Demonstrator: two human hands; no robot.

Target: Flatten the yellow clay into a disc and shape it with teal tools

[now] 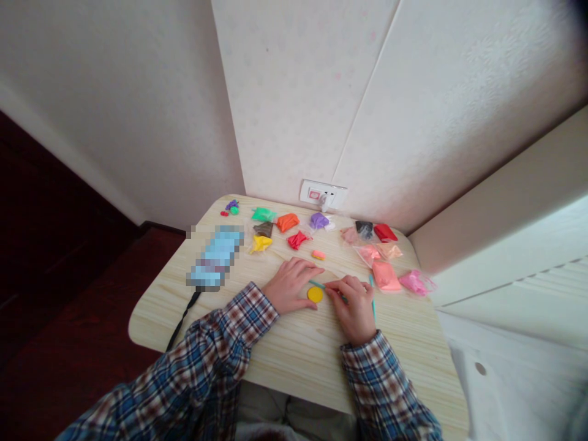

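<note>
A flat yellow clay disc (315, 294) lies on the wooden table in front of me. My left hand (290, 283) rests flat to its left, fingers stretched out and thumb apart, with the thumb tip beside the disc's lower edge. On the other side, my right hand (353, 301) is closed in a pinch around a thin teal clay tool (316, 283). The tool's end reaches over the disc's upper edge; whether it touches is too small to tell. Another slim teal stick (373, 309) lies just right of my right hand. Beyond the hands sits a small pink and orange piece (318, 255).
Bags of coloured clay line the back, among them green (263, 214), orange (288, 222), yellow (261, 244) and purple (318, 220). More bags, including a coral one (386, 276), lie at right. A blurred-out device (215, 257) with a black cable is at left, small clay shapes (233, 206) behind.
</note>
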